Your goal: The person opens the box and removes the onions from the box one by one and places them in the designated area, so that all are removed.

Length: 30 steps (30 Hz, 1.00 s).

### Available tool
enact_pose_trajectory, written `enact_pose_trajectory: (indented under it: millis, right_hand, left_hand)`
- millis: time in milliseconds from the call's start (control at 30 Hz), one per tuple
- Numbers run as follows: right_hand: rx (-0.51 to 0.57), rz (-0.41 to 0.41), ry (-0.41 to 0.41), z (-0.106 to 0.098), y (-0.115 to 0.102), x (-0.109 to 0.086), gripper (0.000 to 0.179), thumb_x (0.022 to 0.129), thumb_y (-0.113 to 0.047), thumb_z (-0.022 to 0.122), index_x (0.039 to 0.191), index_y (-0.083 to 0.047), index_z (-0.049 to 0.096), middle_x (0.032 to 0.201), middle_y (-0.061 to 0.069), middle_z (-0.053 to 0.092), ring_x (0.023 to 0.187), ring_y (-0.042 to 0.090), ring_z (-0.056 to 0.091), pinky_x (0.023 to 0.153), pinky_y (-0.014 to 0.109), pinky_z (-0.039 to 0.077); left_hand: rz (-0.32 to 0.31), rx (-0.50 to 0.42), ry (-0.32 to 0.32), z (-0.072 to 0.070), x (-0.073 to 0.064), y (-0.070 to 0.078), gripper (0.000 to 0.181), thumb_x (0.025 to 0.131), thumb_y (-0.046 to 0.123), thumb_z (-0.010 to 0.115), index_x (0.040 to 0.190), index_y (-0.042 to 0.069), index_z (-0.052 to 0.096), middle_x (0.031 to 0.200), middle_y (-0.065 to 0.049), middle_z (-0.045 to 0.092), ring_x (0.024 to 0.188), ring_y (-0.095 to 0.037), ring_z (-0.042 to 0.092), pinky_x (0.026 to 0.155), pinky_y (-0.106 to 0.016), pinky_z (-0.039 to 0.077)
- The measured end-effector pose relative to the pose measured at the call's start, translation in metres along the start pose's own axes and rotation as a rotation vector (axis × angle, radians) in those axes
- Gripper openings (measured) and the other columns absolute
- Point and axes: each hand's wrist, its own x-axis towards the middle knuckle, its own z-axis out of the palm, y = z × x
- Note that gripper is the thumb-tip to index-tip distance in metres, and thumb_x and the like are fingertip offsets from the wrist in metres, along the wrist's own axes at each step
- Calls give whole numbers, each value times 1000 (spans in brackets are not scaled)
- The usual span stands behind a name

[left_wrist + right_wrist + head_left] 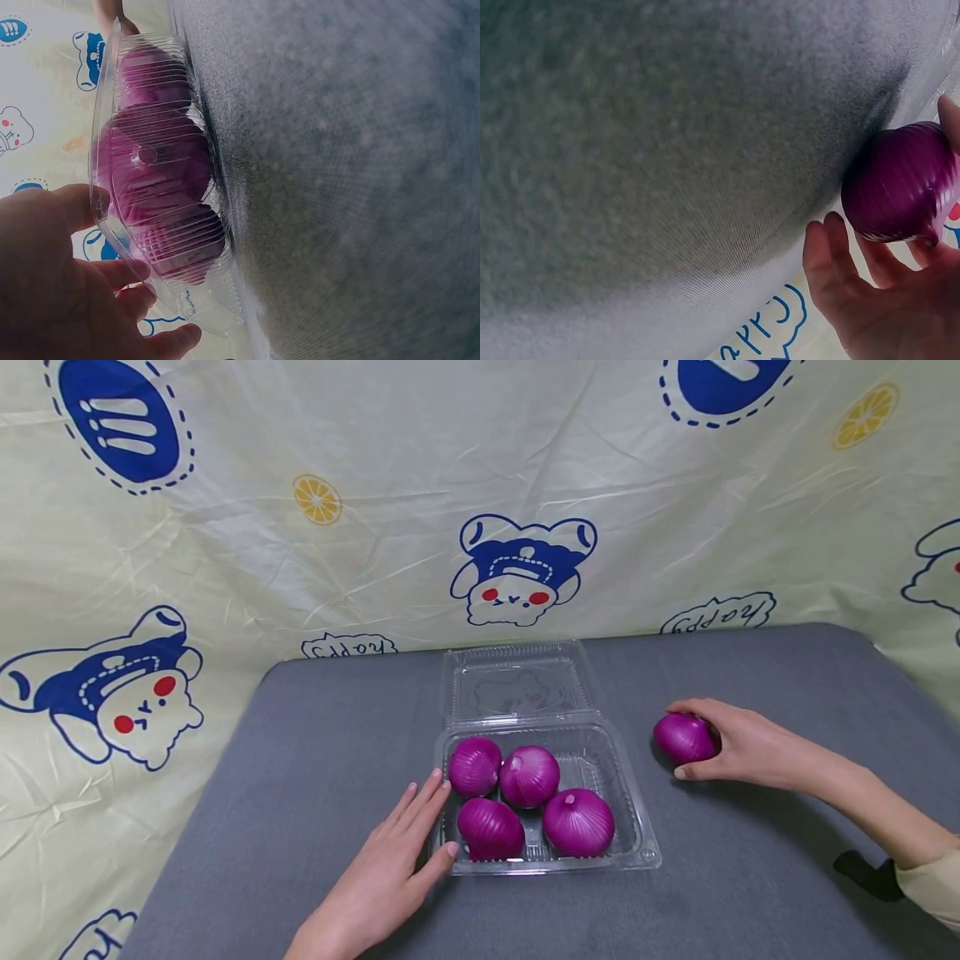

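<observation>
cream printed sheet [397, 427] hanging behind, wrinkling and catching light, showing blue-capped cartoon animals [517, 572], orange slices [317, 499], "happy" lettering [718, 614], grey cloth-covered table [337, 735] standing before it

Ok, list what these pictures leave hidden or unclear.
- Head: the right hand hides one side of its held onion.
- Head: the right edge cuts off the right sleeve.
- Left wrist: the ribbed wall of the clear container blurs the onions inside.
- Right wrist: the right edge crops that hand.
</observation>
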Motion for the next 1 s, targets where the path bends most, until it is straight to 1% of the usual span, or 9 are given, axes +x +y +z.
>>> enact_pose_trajectory:
  millis: [100,300,467,600,733,867,1000]
  right_hand:
    - [26,14,-11,0,1,-1,81,73,-44,86,135,-5,51,125,19,57,102,32,59,72,41,55]
    - [38,42,-20,-2,0,-1,83,75,-43,85,139,-5,47,128,21,56,104,34,59,75,44,55]
    - [44,37,-9,-5,-1,-4,85,76,-43,84,141,-5,45,130,20,55,105,33,59,77,46,54]
    - [31,6,38,-7,-3,-7,85,76,-41,85,141,-4,45,132,21,54,111,37,56,82,53,52]
    - [-4,-14,101,-10,-10,-10,85,75,-41,85,142,-7,46,133,20,52,117,39,49,83,62,47]
    - [-36,-26,164,-11,-20,-13,83,73,-40,87,142,-15,49,137,12,51,122,34,44,84,62,45]
    - [-49,-68,214,-11,-31,-16,82,70,-34,90,140,-17,52,139,7,50,125,29,42,87,61,45]
  left_hand:
    - [4,-2,-3,0,0,0,69,97,55,50,157,34,23,162,16,9,149,-27,11,109,-66,23]
    - [1,-1,0,-1,-1,1,69,97,55,51,157,33,24,162,16,10,149,-27,11,107,-67,25]
    - [1,2,-2,-1,0,1,69,97,54,51,157,33,24,162,16,10,149,-27,11,108,-66,25]
    - [5,5,0,-1,-1,1,69,98,54,51,157,33,24,162,17,9,149,-26,11,108,-65,25]
    - [8,10,3,-1,-1,1,69,98,54,51,157,33,24,162,17,9,149,-26,11,109,-65,25]
    - [12,13,9,0,-1,1,68,98,54,51,157,33,24,162,18,9,149,-26,12,109,-65,25]
    - [16,17,21,0,-2,1,68,98,54,51,157,33,25,161,18,9,149,-25,12,108,-64,26]
